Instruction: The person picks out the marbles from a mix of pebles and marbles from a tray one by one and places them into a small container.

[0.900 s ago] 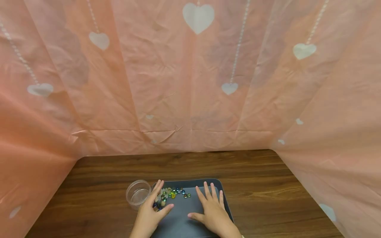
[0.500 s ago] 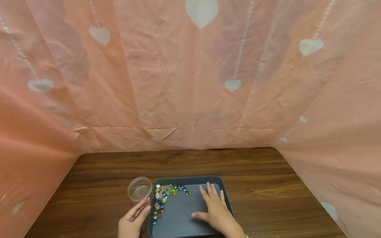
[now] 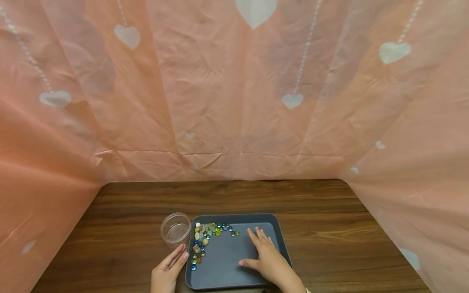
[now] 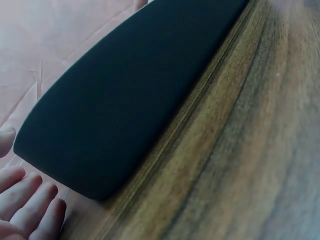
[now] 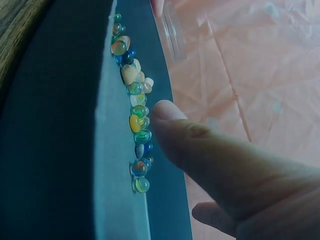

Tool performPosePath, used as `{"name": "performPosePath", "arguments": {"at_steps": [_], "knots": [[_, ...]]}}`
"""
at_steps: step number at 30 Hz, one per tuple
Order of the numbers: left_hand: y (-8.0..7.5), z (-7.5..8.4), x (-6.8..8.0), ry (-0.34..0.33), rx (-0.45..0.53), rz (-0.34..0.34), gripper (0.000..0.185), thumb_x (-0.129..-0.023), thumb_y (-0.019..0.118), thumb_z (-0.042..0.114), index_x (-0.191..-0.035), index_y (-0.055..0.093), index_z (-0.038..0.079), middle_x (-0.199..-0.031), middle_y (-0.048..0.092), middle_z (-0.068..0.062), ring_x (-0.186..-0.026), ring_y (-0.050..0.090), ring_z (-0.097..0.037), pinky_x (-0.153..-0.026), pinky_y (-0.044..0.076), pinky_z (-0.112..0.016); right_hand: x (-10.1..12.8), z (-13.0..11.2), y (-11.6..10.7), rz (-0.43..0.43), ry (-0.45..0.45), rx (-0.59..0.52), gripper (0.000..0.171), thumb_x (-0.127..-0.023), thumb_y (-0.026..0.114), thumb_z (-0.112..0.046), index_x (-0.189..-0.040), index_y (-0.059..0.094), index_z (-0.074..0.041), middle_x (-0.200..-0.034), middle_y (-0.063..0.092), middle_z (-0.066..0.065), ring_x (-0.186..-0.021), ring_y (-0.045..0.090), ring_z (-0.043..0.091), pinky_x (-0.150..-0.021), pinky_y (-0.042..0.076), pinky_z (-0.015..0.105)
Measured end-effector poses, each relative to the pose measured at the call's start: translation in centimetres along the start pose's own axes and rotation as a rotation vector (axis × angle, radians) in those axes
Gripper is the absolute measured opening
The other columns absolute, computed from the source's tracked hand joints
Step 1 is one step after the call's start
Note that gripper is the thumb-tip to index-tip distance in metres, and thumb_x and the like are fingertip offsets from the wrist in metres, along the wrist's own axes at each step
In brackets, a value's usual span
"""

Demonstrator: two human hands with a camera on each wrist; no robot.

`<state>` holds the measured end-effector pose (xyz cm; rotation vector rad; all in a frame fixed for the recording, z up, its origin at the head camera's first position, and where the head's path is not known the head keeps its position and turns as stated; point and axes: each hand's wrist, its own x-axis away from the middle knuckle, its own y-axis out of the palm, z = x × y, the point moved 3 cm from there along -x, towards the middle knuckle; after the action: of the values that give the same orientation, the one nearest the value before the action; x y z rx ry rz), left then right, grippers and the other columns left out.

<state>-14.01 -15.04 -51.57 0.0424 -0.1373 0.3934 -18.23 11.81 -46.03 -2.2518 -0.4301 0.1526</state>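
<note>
1. the glass beads (image 3: 205, 240) sit bunched in the tray's (image 3: 234, 280) far left corner.
2. my right hand (image 3: 265, 256) lies flat and open on the tray.
3. my left hand (image 3: 168, 268) rests open beside the tray, near the clear jar (image 3: 176, 230).
4. i think the beads are being gathered; picking them up needs a small, careful pinch.
5. i see no writing.

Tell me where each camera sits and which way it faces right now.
Head: worn on the head, looking down at the tray, beads, cup; left hand and right hand show.
Left wrist: low beside the tray's outer wall and table; fingertips show.
Right wrist: looks across the tray at the beads; thumb shows.
All views share the tray.
</note>
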Motion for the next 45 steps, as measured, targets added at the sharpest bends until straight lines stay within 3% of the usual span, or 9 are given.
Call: {"name": "performPosePath", "arguments": {"at_steps": [15,23,29,34,38,45], "knots": [[0.5,-0.5,0.5,0.022,-0.095,-0.040,0.046,-0.090,0.075,0.020,-0.127,0.064,-0.004,-0.129,0.063,-0.021,-0.094,0.060,0.015,-0.080,0.049,-0.005,0.2,0.1,-0.4,-0.021,0.045,-0.043,0.090,-0.079,0.081,-0.039,-0.148,0.041,0.004,-0.153,0.035,0.034,-0.143,0.029,0.052,-0.114,0.024,0.069],[0.8,-0.6,0.7,0.033,-0.074,-0.045,0.041,-0.089,0.075,0.014,-0.123,0.066,-0.006,-0.122,0.067,-0.020,-0.092,0.064,0.011,-0.078,0.052,-0.008,0.0,-0.3,-0.9,0.002,0.060,-0.030,0.086,-0.082,0.079,-0.038,-0.148,0.042,0.002,-0.151,0.043,0.028,-0.140,0.038,0.048,-0.112,0.032,0.065],[0.8,-0.6,0.7,0.045,-0.042,-0.060,0.043,-0.090,0.073,0.011,-0.127,0.062,-0.009,-0.127,0.065,-0.022,-0.095,0.061,0.013,-0.081,0.050,-0.006,-1.0,-1.3,-1.8,0.031,0.040,-0.002,0.080,-0.083,0.080,-0.032,-0.146,0.045,0.001,-0.147,0.048,0.027,-0.136,0.045,0.046,-0.109,0.038,0.062],[0.9,-0.6,0.8,0.049,-0.016,-0.061,0.043,-0.090,0.072,0.009,-0.127,0.060,-0.010,-0.127,0.065,-0.021,-0.096,0.061,0.014,-0.082,0.050,-0.006,-2.5,-1.7,-2.3,0.053,0.037,-0.004,0.069,-0.084,0.080,-0.023,-0.142,0.051,0.001,-0.141,0.056,0.025,-0.130,0.053,0.044,-0.104,0.045,0.058],[0.8,-0.6,0.8,0.056,-0.015,-0.061,0.044,-0.090,0.073,0.008,-0.127,0.060,-0.011,-0.126,0.065,-0.023,-0.096,0.061,0.014,-0.081,0.051,-0.006,-3.7,-1.4,-2.5,0.077,0.021,-0.014,0.055,-0.083,0.080,-0.015,-0.131,0.062,0.004,-0.125,0.067,0.025,-0.114,0.065,0.040,-0.090,0.055,0.052],[0.9,-0.6,1.0,0.066,-0.035,-0.057,0.043,-0.090,0.072,0.009,-0.127,0.060,-0.011,-0.126,0.063,-0.026,-0.095,0.061,0.014,-0.081,0.050,-0.006,-4.8,-0.3,-2.0,0.090,0.025,-0.112,0.036,-0.086,0.075,-0.005,-0.119,0.068,0.007,-0.116,0.072,0.022,-0.102,0.071,0.033,-0.080,0.060,0.039]]}}
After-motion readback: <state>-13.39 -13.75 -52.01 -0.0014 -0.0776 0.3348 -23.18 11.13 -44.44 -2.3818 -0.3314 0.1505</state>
